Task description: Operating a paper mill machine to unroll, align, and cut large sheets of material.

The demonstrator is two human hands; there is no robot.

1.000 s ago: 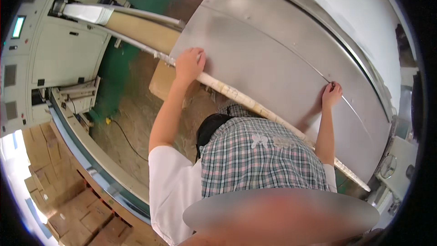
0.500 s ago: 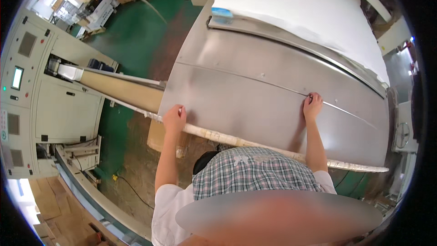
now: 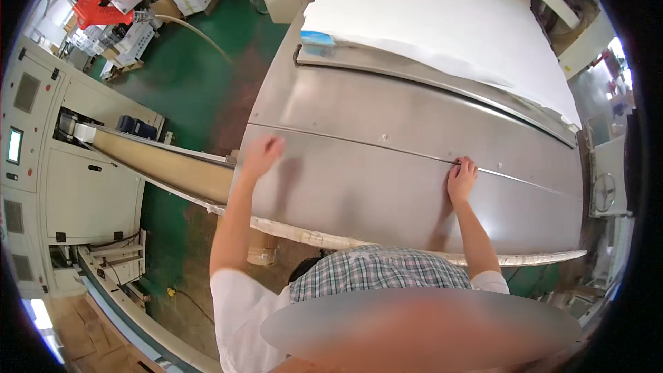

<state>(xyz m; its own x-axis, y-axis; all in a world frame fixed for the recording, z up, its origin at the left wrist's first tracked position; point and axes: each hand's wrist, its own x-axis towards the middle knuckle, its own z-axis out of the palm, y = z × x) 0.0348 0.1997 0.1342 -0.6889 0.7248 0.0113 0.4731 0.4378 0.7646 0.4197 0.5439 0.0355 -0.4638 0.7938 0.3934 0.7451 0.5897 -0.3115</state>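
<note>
A wide brushed-metal table [image 3: 331,179] spreads out in front of me, crossed by a thin seam. Above its left part hangs my left hand [image 3: 262,155], somewhat blurred, its fingers curled closed; anything inside them is hidden. My right hand [image 3: 463,178] rests on the metal further right, its bent fingers pressed together at the seam. A small dark spot shows by those fingertips, too little to name. Beyond the seam, a raised metal bar [image 3: 414,79] runs across the table, with a white sheet stack [image 3: 442,21] behind it.
A blue piece [image 3: 318,38] lies at the stack's near left corner. The table's padded front edge [image 3: 311,235] runs close to my body. To the left stand a pale machine cabinet [image 3: 90,193] and a tan conveyor belt [image 3: 166,159]. A red air gun [image 3: 103,14] hangs at the upper left.
My left hand has risen from the table's front edge and moved further over the metal. My right hand stays at the seam. The whole view has shifted slightly.
</note>
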